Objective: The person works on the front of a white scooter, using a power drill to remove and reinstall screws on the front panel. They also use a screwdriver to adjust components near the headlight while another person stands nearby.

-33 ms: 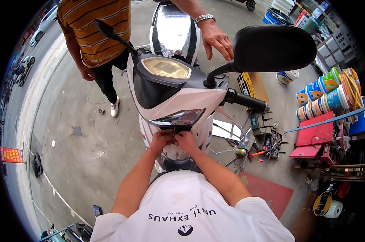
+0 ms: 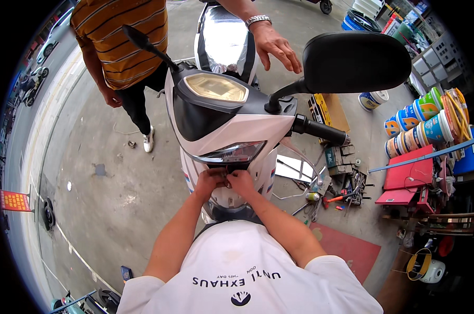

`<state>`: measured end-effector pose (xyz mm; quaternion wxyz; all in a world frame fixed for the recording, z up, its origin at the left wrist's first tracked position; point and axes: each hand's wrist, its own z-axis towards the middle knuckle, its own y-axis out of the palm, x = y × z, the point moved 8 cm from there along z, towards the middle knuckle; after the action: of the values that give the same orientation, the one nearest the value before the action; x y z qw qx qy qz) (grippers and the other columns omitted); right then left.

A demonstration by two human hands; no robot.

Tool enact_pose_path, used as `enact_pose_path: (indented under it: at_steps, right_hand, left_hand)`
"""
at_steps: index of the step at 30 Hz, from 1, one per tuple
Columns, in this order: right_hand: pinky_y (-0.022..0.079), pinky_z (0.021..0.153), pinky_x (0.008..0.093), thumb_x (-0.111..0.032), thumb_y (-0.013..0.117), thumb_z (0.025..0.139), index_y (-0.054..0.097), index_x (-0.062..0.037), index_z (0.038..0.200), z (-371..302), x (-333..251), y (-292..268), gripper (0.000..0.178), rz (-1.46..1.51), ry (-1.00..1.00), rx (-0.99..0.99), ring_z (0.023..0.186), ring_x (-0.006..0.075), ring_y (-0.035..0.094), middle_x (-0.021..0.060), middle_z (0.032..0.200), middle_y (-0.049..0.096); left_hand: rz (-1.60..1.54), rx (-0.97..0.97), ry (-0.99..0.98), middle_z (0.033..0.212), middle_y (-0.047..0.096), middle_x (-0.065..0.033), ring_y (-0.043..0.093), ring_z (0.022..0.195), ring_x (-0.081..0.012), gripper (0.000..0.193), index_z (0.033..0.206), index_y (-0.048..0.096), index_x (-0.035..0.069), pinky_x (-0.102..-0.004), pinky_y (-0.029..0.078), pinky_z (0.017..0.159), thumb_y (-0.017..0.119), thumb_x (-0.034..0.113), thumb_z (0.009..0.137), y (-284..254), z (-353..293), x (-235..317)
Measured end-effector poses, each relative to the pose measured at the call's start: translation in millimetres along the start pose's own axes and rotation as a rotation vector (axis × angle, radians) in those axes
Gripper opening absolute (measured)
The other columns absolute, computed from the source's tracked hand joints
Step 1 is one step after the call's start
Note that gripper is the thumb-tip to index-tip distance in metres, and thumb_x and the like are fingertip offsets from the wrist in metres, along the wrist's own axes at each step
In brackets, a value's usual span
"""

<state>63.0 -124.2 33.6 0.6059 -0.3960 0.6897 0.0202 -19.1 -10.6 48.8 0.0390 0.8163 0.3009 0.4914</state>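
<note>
In front of me stands a white and black scooter (image 2: pixel 226 125), its front facing me. Just below its headlight (image 2: pixel 234 152), my left hand (image 2: pixel 210 181) and my right hand (image 2: pixel 241 183) meet at a dark gap in the front panel. Both hands are closed, fingertips pinched together almost touching. A small dark thing shows between them, too small to make out. Above are the dashboard cover (image 2: pixel 216 88), a large black mirror (image 2: pixel 356 64) and a black handlebar grip (image 2: pixel 326 131).
Beyond the scooter stands a person in a striped orange shirt (image 2: pixel 123 44), one hand (image 2: pixel 274 47) stretched over the seat (image 2: pixel 221 39). On the floor to the right lie tools (image 2: pixel 352 188), a red mat (image 2: pixel 347 248) and several paint buckets (image 2: pixel 415 118). Left runs a road.
The other person and their outstretched hand have shifted slightly to the left. My hands stay in the same place at the scooter's front.
</note>
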Motion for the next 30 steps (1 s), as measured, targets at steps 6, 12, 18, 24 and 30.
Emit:
enact_pose_path:
  at_steps: [6, 12, 18, 24, 30]
  right_hand:
    - [0.051, 0.058, 0.0333, -0.022, 0.063, 0.081, 0.072, -0.0018, 0.073, 2, 6, 1, 0.024, 0.043, 0.047, -0.045, 0.059, 0.0196, 0.066, 0.0097, 0.061, 0.066]
    - [0.048, 0.057, 0.0304, -0.018, 0.062, 0.088, 0.069, 0.0017, 0.08, 3, 12, 6, 0.022, 0.206, 0.077, -0.152, 0.06, 0.014, 0.06, 0.0074, 0.064, 0.064]
    - [0.047, 0.065, 0.0288, -0.022, 0.068, 0.088, 0.063, 0.0006, 0.097, -19, 9, -8, 0.025, 0.537, 0.153, -0.317, 0.072, 0.0129, 0.059, 0.0073, 0.08, 0.065]
    - [0.049, 0.068, 0.0344, -0.028, 0.071, 0.086, 0.059, 0.0014, 0.099, -30, -22, -11, 0.034, 0.01, -0.08, -0.223, 0.075, 0.0166, 0.061, 0.0091, 0.082, 0.066]
    - [0.05, 0.069, 0.0333, -0.021, 0.067, 0.09, 0.061, 0.0034, 0.098, -19, -11, -2, 0.027, 0.103, -0.121, -0.241, 0.078, 0.0156, 0.062, 0.0087, 0.082, 0.067]
  left_hand:
    - [-0.011, -0.021, -0.002, 0.097, 0.067, -0.0156, 0.068, 0.083, -0.0247, 0.036, 0.117, 0.06, -0.01, -0.0357, 0.059, 0.08, 0.058, -0.002, 0.082, 1, 2, -2]
    - [-0.036, -0.036, -0.015, 0.1, 0.068, -0.0168, 0.068, 0.085, -0.0248, 0.035, 0.118, 0.059, -0.01, -0.036, 0.058, 0.084, 0.056, -0.004, 0.084, 3, -1, 0]
    - [-0.106, 0.006, -0.035, 0.111, 0.066, -0.0174, 0.066, 0.098, -0.0262, 0.037, 0.125, 0.055, -0.009, -0.0367, 0.054, 0.09, 0.055, -0.001, 0.088, 4, -5, 1]
    - [-0.206, 0.011, -0.078, 0.118, 0.064, -0.0165, 0.063, 0.109, -0.0266, 0.045, 0.133, 0.048, -0.007, -0.0369, 0.049, 0.097, 0.056, 0.003, 0.09, -4, -3, -6]
    - [-0.172, 0.044, -0.055, 0.12, 0.064, -0.0159, 0.062, 0.11, -0.0252, 0.049, 0.135, 0.046, -0.007, -0.0361, 0.049, 0.097, 0.059, 0.002, 0.088, -7, -6, -5]
